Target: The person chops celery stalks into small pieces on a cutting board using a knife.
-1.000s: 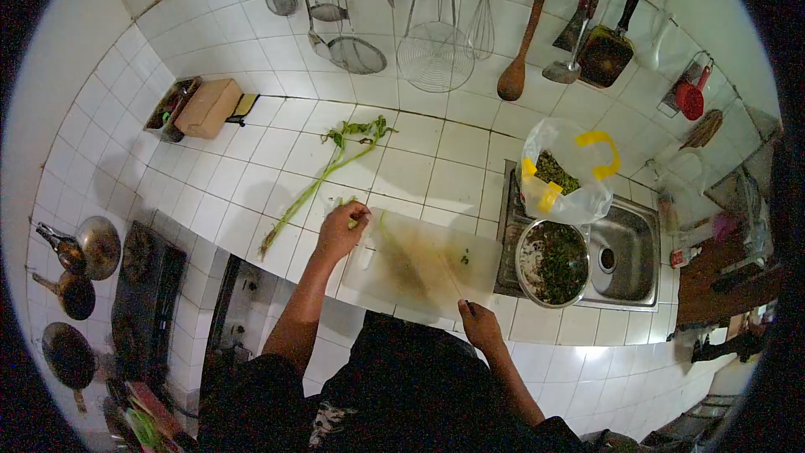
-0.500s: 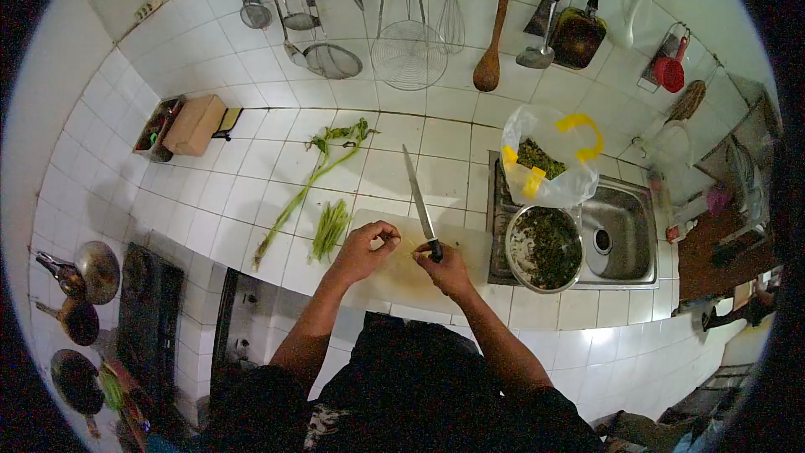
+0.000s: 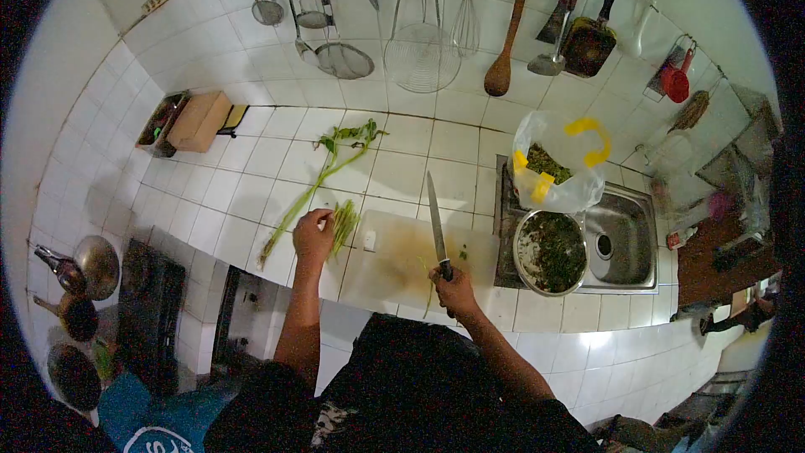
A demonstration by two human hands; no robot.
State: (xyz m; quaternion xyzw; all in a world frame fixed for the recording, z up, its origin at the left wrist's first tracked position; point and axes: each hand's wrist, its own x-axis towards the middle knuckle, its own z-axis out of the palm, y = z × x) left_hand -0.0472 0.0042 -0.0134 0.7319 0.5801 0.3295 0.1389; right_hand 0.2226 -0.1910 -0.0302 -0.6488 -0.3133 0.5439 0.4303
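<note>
Board: the cutting board (image 3: 394, 273) lies on the counter (image 3: 394, 176) in front of the person; I tell all places from it.
Bundle: the bundle of green stems (image 3: 345, 225) lies on the tiles, just outside the left edge of the board. Its long axis goes away from the person, roughly along this edge.
Left hand: the left hand (image 3: 313, 236) is also to the left of the board, on the far side of the bundle from it. It is clearly the nearer hand. The fingers are bent beside the bundle; whether they touch or hold any stem, I cannot tell.
Bundle from left hand: to the right, toward the board. I judge this relation to be the important one.
Right hand: the right hand (image 3: 454, 290) is over the right part of the board, near its front edge, and is closed around the handle of the knife (image 3: 438, 226).
Knife: the blade points away from the person, its tip appearing beyond the back edge of the board.
Stalk: one long leafy stalk (image 3: 306, 195) lies left of the board, slanting, beyond the bundle.
Bowl: the bowl (image 3: 521, 273) with chopped greens (image 3: 558, 256) stands to the right of the board.
</note>
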